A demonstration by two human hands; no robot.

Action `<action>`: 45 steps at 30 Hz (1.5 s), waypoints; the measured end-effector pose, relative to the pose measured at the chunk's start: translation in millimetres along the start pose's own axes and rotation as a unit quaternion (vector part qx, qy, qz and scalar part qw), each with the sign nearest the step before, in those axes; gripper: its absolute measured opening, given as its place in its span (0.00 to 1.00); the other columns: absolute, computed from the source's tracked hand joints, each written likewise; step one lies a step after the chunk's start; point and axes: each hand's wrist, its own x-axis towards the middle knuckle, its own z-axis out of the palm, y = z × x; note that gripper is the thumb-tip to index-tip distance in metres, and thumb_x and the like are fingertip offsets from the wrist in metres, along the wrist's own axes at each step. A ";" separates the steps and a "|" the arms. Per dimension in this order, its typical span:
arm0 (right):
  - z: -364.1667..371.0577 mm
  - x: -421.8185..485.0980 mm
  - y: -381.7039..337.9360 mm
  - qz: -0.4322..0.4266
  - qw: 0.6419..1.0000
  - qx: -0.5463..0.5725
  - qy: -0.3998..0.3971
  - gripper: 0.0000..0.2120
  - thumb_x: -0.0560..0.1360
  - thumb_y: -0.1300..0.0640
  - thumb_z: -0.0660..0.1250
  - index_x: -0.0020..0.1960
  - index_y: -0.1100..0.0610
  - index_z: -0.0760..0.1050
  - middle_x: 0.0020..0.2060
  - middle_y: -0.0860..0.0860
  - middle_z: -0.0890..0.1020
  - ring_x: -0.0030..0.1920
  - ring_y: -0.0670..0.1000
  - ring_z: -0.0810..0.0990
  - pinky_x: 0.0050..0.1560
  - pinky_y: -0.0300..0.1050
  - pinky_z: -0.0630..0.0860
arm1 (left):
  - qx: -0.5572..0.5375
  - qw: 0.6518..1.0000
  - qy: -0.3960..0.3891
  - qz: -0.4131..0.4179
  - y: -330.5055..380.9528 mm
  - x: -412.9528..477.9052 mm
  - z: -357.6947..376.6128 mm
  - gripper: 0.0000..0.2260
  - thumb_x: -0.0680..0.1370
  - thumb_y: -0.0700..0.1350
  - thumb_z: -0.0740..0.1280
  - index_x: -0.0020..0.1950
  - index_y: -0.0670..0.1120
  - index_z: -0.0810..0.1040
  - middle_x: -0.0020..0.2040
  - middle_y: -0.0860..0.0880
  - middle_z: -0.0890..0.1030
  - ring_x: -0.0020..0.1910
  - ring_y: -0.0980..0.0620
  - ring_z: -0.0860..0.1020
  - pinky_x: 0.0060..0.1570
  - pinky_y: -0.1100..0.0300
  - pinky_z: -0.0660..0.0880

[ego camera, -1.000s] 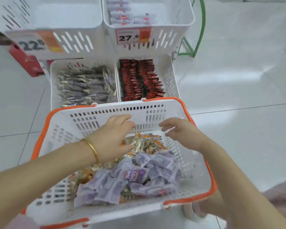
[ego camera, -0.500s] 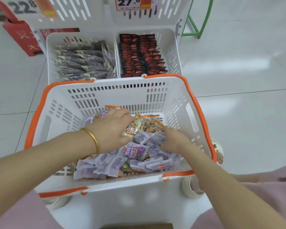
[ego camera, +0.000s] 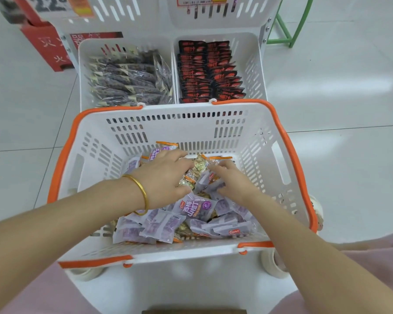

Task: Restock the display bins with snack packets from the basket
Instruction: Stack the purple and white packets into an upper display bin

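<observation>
A white basket with orange handles sits right in front of the person, its far rim just beside the two lower display bins. Inside it lies a loose heap of snack packets: purple packets spread across the near half and gold packets further back in the middle. Both hands are down in the heap. The left hand, with a gold bangle at the wrist, lies palm down over the gold packets with its fingers bent onto them; whether it has actually gripped any cannot be told. The right hand reaches in from the other side, fingers and thumb curled round one purple packet at the edge of the gold ones, close to the left hand's fingertips. Behind the basket, the left bin holds rows of dark packets and the right bin holds rows of red and black packets. Upper bins above carry a price tag. A red sign and a green frame stand on the pale tiled floor.
</observation>
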 end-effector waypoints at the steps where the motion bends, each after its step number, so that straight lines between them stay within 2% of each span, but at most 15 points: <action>1: 0.3 4.5 -2.4 -0.008 1.000 -0.007 0.023 0.24 0.73 0.70 0.62 0.68 0.58 0.68 0.67 0.55 0.64 0.52 0.51 0.80 0.55 0.49 0.75 | -0.002 1.000 0.000 -0.002 -1.2 0.2 0.7 0.22 0.79 0.51 0.61 0.72 0.50 0.62 0.76 0.49 0.54 0.74 0.48 0.51 0.72 0.54 0.54; 3: -0.2 13.7 -4.7 -0.013 0.997 -0.047 0.060 0.17 0.72 0.71 0.62 0.60 0.61 0.74 0.64 0.55 0.69 0.54 0.55 0.77 0.51 0.50 0.75 | -0.006 1.000 0.000 -0.003 -1.9 0.2 0.7 0.23 0.79 0.52 0.60 0.73 0.50 0.61 0.76 0.49 0.54 0.74 0.48 0.51 0.72 0.55 0.54; 7: -7.6 16.4 -12.1 0.004 0.995 -0.073 0.061 0.09 0.72 0.68 0.62 0.51 0.61 0.75 0.42 0.52 0.78 0.49 0.56 0.77 0.41 0.47 0.72 | -0.015 1.000 0.005 -0.009 -4.5 -0.6 -3.3 0.23 0.79 0.51 0.61 0.73 0.50 0.61 0.75 0.50 0.54 0.74 0.50 0.51 0.71 0.57 0.53; 15: -106.8 -5.3 -73.8 -0.013 0.994 0.067 0.085 0.08 0.68 0.65 0.73 0.45 0.56 0.78 0.38 0.49 0.79 0.38 0.49 0.79 0.40 0.46 0.79 | -0.150 0.986 0.056 -0.040 -10.5 7.9 -21.3 0.29 0.76 0.50 0.67 0.74 0.47 0.58 0.72 0.47 0.65 0.67 0.49 0.67 0.63 0.60 0.65; 19: -143.4 -21.5 -100.1 -0.032 0.983 0.170 0.068 0.10 0.67 0.69 0.74 0.44 0.58 0.77 0.39 0.56 0.83 0.30 0.46 0.79 0.34 0.42 0.81 | -0.271 0.954 0.123 -0.015 -4.5 10.2 -37.5 0.08 0.77 0.45 0.67 0.45 0.53 0.68 0.41 0.51 0.74 0.36 0.57 0.71 0.33 0.72 0.67; 23: -170.6 -33.2 -107.5 -0.003 0.980 0.180 0.087 0.11 0.68 0.68 0.74 0.48 0.64 0.76 0.42 0.51 0.79 0.28 0.50 0.80 0.31 0.40 0.80 | -0.457 0.882 0.107 -0.029 -7.7 11.8 -50.6 0.04 0.79 0.43 0.64 0.52 0.45 0.75 0.49 0.44 0.82 0.47 0.49 0.82 0.52 0.53 0.79; 25: -184.6 -41.5 -110.5 0.006 0.983 0.165 0.075 0.07 0.68 0.67 0.74 0.44 0.63 0.78 0.38 0.52 0.79 0.31 0.53 0.81 0.34 0.44 0.81 | -0.504 0.858 0.094 -0.029 -6.8 12.1 -53.7 0.06 0.80 0.44 0.63 0.56 0.47 0.73 0.49 0.46 0.82 0.47 0.51 0.82 0.52 0.52 0.79; 29: -202.6 -53.0 -121.9 -0.013 0.989 0.135 0.055 0.05 0.68 0.66 0.75 0.41 0.60 0.79 0.30 0.49 0.78 0.23 0.41 0.74 0.24 0.37 0.73 | -0.558 0.827 0.070 -0.019 -1.2 12.2 -58.7 0.09 0.81 0.47 0.60 0.61 0.50 0.71 0.50 0.47 0.82 0.47 0.52 0.83 0.52 0.53 0.79; 31: -204.7 -52.8 -126.7 -0.026 0.990 0.124 0.063 0.06 0.67 0.64 0.76 0.42 0.60 0.79 0.26 0.45 0.77 0.24 0.40 0.73 0.25 0.33 0.70 | -0.555 0.828 0.072 -0.015 0.8 12.9 -59.2 0.10 0.81 0.49 0.58 0.62 0.50 0.71 0.53 0.45 0.81 0.50 0.50 0.82 0.54 0.50 0.78; 34: -202.2 -48.8 -130.2 -0.043 0.988 0.119 0.083 0.09 0.66 0.63 0.77 0.44 0.61 0.80 0.33 0.51 0.80 0.30 0.43 0.76 0.33 0.32 0.72 | -0.565 0.822 0.072 -0.009 6.1 10.7 -60.4 0.13 0.82 0.52 0.56 0.63 0.48 0.70 0.56 0.42 0.80 0.51 0.47 0.81 0.54 0.49 0.78; 38: -194.5 -37.0 -134.9 -0.064 0.988 0.100 0.100 0.13 0.64 0.58 0.79 0.44 0.60 0.79 0.36 0.55 0.77 0.35 0.49 0.72 0.38 0.42 0.70 | -0.550 0.833 0.054 0.019 12.4 2.4 -66.5 0.15 0.78 0.59 0.57 0.58 0.52 0.71 0.43 0.47 0.81 0.46 0.52 0.82 0.44 0.60 0.78; 39: -192.5 -33.8 -137.7 -0.072 0.988 0.089 0.105 0.13 0.64 0.57 0.79 0.43 0.59 0.78 0.36 0.54 0.76 0.34 0.48 0.72 0.38 0.42 0.70 | -0.517 0.853 0.057 0.031 13.1 0.1 -67.3 0.14 0.75 0.59 0.60 0.56 0.54 0.70 0.54 0.44 0.75 0.46 0.56 0.80 0.43 0.65 0.76; 40: -190.6 -31.0 -140.2 -0.080 0.988 0.075 0.113 0.13 0.64 0.56 0.79 0.42 0.58 0.78 0.35 0.52 0.76 0.33 0.46 0.71 0.38 0.41 0.70 | -0.491 0.868 0.070 0.035 11.3 0.1 -66.3 0.13 0.73 0.58 0.64 0.54 0.56 0.69 0.45 0.64 0.71 0.45 0.61 0.78 0.41 0.70 0.74; 42: -188.9 -27.8 -144.5 -0.096 0.984 0.047 0.141 0.15 0.63 0.55 0.79 0.43 0.56 0.75 0.36 0.47 0.74 0.32 0.42 0.70 0.37 0.37 0.69 | -0.471 0.877 0.091 0.033 10.2 -2.0 -67.5 0.13 0.73 0.51 0.70 0.48 0.59 0.66 0.43 0.58 0.73 0.38 0.68 0.73 0.35 0.77 0.70; 45: -198.2 -27.8 -146.4 -0.104 0.980 0.057 0.157 0.19 0.66 0.52 0.77 0.52 0.55 0.75 0.45 0.45 0.76 0.34 0.33 0.72 0.36 0.26 0.69 | -0.476 0.872 0.108 0.044 7.0 -2.8 -70.7 0.20 0.73 0.46 0.71 0.61 0.56 0.67 0.47 0.58 0.77 0.38 0.72 0.76 0.37 0.76 0.71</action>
